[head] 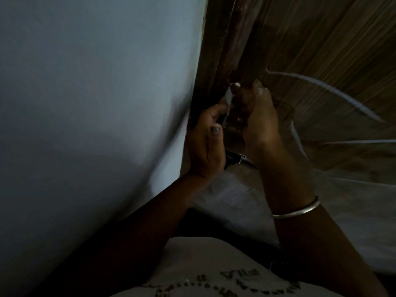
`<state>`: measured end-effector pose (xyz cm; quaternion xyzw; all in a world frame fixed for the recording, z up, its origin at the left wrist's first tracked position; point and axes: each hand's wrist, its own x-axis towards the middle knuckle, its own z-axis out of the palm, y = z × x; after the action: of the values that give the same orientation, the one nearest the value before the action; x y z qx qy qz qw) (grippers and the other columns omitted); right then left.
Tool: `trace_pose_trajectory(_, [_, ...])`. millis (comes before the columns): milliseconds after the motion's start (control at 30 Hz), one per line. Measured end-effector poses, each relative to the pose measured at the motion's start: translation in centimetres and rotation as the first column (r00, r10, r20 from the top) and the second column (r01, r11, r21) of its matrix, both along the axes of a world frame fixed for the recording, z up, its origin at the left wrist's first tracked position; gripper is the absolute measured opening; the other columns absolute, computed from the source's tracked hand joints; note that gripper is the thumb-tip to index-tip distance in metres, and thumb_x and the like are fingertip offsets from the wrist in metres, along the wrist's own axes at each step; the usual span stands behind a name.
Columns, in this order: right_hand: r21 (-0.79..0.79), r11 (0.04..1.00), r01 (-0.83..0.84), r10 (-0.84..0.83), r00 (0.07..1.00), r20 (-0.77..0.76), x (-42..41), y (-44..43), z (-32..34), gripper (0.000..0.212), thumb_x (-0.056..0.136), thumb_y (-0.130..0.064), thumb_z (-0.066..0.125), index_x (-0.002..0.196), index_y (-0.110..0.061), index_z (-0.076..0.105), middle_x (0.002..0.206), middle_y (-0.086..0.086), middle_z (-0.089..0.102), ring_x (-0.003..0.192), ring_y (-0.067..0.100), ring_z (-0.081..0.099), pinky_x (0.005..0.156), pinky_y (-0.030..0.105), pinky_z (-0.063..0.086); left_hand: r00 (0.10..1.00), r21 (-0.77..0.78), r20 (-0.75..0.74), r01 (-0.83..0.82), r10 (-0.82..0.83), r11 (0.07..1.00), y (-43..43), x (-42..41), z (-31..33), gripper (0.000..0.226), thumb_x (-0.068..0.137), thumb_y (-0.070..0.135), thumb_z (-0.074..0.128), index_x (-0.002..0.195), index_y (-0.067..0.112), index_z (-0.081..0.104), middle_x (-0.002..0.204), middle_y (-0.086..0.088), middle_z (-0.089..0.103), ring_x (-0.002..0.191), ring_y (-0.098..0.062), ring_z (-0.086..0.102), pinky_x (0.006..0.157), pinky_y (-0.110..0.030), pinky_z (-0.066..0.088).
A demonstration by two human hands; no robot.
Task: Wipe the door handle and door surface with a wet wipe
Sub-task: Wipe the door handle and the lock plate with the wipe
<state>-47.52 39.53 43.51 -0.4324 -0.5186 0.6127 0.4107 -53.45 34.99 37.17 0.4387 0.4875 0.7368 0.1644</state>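
— At the door's edge, dead centre: both hands bunched together against dark wood [321, 39]. Handle [234, 158] there too?

— Mostly hidden. Only a dark metal bit with a bright glint, peeking out low between the two wrists; long axis seems to slant down to the right, but too dim and too covered to be sure.

— Left hand [206, 144]?

— Curled, thumb up with the nail facing the camera, fingers wrapped round the door's edge. Grip closed, though exactly what sits inside cannot be told.

— Right hand [257, 118]?

— Closed in a loose fist, knuckles up, pressed to the door just beside the left. White wipe [228, 96] pinched at the fingertips, a crumpled scrap poking out toward the left hand, touching the wood.

— Further out?

— Silver bangle [296, 207] low on the right forearm. Thin, see-through netting [321, 99] with pale seams draped over the door at right, brushing the back of the right hand. Plain grey-blue wall [96, 103] filling the whole left side, meeting the dark door frame [216, 61]. Pale floor [235, 200] below the arms, and a light shirt with dark lettering [214, 275] at the bottom edge.
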Motion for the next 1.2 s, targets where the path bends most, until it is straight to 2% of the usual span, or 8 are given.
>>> trace_pose_trajectory(133, [-0.057, 0.993, -0.106, 0.105, 0.994, -0.009, 0.2, -0.3, -0.5, 0.051, 0.095, -0.055, 0.024, 0.08, -0.038, 0.071, 0.076, -0.009, 0.073, 0.08, 0.01, 0.069, 0.078, 0.04, 0.05, 0.981, -0.08, 0.11, 0.17, -0.161, 0.982, -0.2, 0.5, -0.5, 0.088, 0.073, 0.084, 0.022, 0.125, 0.016, 0.042, 0.119, 0.009, 0.053, 0.113, 0.004, 0.053, 0.092, -0.022, 0.048])
trace_pose_trajectory(233, [-0.174, 0.957, -0.231, 0.23, 0.973, -0.027, 0.8, 0.0, -1.0, 0.059, 0.092, -0.064, 0.015, 0.117, -0.031, 0.056, 0.104, 0.0, 0.066, 0.091, 0.019, 0.064, 0.082, 0.044, 0.049, 0.964, -0.197, 0.132, 0.254, -0.231, 0.947, 0.1, 0.0, -0.6, 0.113, 0.062, 0.092, 0.02, 0.137, 0.01, 0.035, 0.14, -0.009, 0.044, 0.129, -0.02, 0.044, 0.104, -0.047, 0.042])
trace_pose_trajectory(333, [-0.219, 0.933, -0.284, 0.302, 0.952, 0.049, 2.4, 0.9, -0.6, 0.076, 0.087, -0.071, 0.002, 0.138, -0.029, 0.041, 0.139, 0.005, 0.048, 0.062, 0.013, 0.059, 0.059, 0.027, 0.043, 0.942, -0.186, 0.164, 0.323, -0.295, 0.928, 0.5, 0.0, -0.5, 0.117, 0.06, 0.094, 0.023, 0.142, 0.01, 0.029, 0.148, -0.01, 0.035, 0.136, -0.016, 0.035, 0.112, -0.041, 0.031])
trace_pose_trajectory(667, [-0.104, 0.994, -0.028, 0.027, 1.0, -0.01, 6.9, 1.6, 0.8, 0.074, 0.092, -0.063, 0.007, 0.117, -0.013, 0.056, 0.104, 0.014, 0.068, 0.055, 0.017, 0.056, 0.051, 0.023, 0.047, 0.918, -0.301, 0.092, 0.394, -0.385, 0.868, 2.2, -0.5, 0.3, 0.111, 0.066, 0.09, 0.019, 0.146, 0.014, 0.019, 0.153, 0.003, 0.021, 0.14, -0.009, 0.019, 0.106, -0.009, 0.021])
trace_pose_trajectory(833, [-0.113, 0.988, -0.106, 0.112, 0.993, 0.049, 6.4, 0.6, -0.1, 0.073, 0.091, -0.065, 0.006, 0.115, -0.016, 0.055, 0.102, 0.013, 0.069, 0.059, 0.016, 0.061, 0.052, 0.024, 0.052, 0.923, -0.326, 0.086, 0.382, -0.375, 0.865, 2.5, -1.0, 0.4, 0.1, 0.072, 0.084, 0.019, 0.146, 0.017, 0.018, 0.155, -0.007, 0.02, 0.141, -0.016, 0.022, 0.118, -0.038, 0.021])
trace_pose_trajectory(933, [-0.126, 0.979, -0.157, 0.168, 0.982, 0.084, 5.7, 0.3, -0.3, 0.074, 0.09, -0.065, 0.002, 0.116, -0.018, 0.053, 0.101, 0.012, 0.069, 0.06, 0.017, 0.062, 0.054, 0.025, 0.052, 0.916, -0.325, -0.024, 0.372, -0.401, 0.87, 2.3, -1.0, -0.3, 0.121, 0.057, 0.096, 0.012, 0.146, 0.014, 0.017, 0.156, -0.009, 0.019, 0.138, -0.007, 0.021, 0.113, -0.017, 0.019])
trace_pose_trajectory(1000, [-0.122, 0.978, -0.167, 0.182, 0.976, 0.117, 5.7, 0.2, -0.5, 0.074, 0.09, -0.065, 0.002, 0.117, -0.019, 0.053, 0.101, 0.011, 0.069, 0.063, 0.018, 0.063, 0.054, 0.025, 0.052, 0.915, -0.306, -0.094, 0.348, -0.392, 0.886, 2.3, -1.1, -0.8, 0.115, 0.064, 0.091, 0.011, 0.146, 0.011, 0.018, 0.155, -0.011, 0.02, 0.132, 0.002, 0.02, 0.105, -0.001, 0.018])
trace_pose_trajectory(1200, [-0.118, 0.986, -0.12, 0.139, 0.977, 0.164, 6.9, 0.1, -1.1, 0.075, 0.089, -0.066, 0.002, 0.111, -0.02, 0.057, 0.102, 0.012, 0.069, 0.067, 0.02, 0.064, 0.06, 0.03, 0.05, 0.948, -0.283, 0.053, 0.316, -0.314, 0.906, 2.4, -0.8, -2.6, 0.057, 0.096, 0.038, 0.032, 0.142, 0.003, 0.029, 0.147, -0.011, 0.036, 0.128, 0.002, 0.034, 0.11, -0.024, 0.033])
